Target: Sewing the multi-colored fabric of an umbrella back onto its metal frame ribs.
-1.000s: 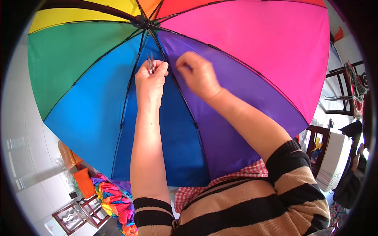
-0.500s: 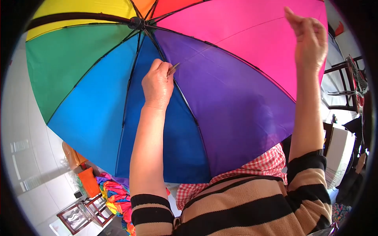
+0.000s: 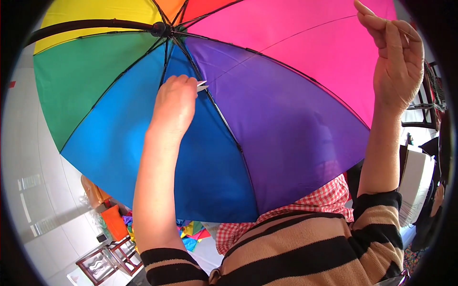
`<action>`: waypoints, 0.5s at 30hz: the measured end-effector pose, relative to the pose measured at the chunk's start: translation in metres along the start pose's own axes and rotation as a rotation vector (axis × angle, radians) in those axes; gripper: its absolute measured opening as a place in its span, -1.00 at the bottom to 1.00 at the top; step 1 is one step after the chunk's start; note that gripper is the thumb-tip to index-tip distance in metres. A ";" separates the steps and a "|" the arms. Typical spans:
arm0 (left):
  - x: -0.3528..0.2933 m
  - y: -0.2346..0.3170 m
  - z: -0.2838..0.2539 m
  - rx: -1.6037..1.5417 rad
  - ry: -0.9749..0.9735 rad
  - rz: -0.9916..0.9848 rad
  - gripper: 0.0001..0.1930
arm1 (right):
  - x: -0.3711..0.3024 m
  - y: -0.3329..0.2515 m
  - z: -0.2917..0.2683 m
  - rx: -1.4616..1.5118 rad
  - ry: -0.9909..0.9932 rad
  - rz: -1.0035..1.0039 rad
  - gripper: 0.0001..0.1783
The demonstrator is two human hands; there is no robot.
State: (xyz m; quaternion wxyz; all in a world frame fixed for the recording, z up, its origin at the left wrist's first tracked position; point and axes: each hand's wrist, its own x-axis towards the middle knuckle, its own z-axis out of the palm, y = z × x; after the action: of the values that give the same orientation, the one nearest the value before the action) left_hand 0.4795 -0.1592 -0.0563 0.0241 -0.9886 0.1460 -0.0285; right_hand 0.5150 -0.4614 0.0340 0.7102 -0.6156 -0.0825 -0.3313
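Observation:
An open rainbow umbrella (image 3: 286, 124) is spread before me, its underside and black ribs showing. My left hand (image 3: 174, 102) is closed around small thread snips (image 3: 202, 86); two short bright blades stick out, tips apart, beside the rib between the dark blue and purple panels. From near that rib a thin dark thread (image 3: 310, 28) stretches up and right across the purple and pink panels. Its far end reaches my right hand (image 3: 400, 66), raised at the upper right with fingertips pinched together. Whether a needle is there too, I cannot make out.
The black umbrella shaft (image 3: 90, 24) runs left from the hub (image 3: 161, 29). Below left lie bright coloured fabrics (image 3: 193, 233), an orange piece (image 3: 114, 223) and a dark wooden chair (image 3: 98, 264). A white box (image 3: 416, 186) stands at the right; red-checked cloth (image 3: 305, 202) lies across my front.
My right hand has moved outward to the right, drawing out a longer stretch of thread. The left hand has shifted left and turned, and the snips' blades now show spread apart.

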 end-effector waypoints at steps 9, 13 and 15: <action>-0.005 0.016 0.008 -0.016 -0.024 -0.217 -0.87 | -0.017 -0.038 0.042 -0.197 0.475 0.405 -0.81; -0.048 0.077 0.042 -0.282 -0.220 -0.470 -0.80 | -0.034 -0.042 0.020 -0.311 0.402 0.482 -0.74; -0.076 0.096 0.060 -0.301 -0.304 -0.604 -0.77 | -0.062 0.039 -0.060 -0.112 -0.575 0.061 -0.92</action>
State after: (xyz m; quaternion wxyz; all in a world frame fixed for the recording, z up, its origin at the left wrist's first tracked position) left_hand 0.3834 -0.2267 -0.1257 -0.1097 -0.9725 -0.1550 0.1345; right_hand 0.4721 -0.4930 -0.0442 0.6322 -0.7248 -0.2432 -0.1257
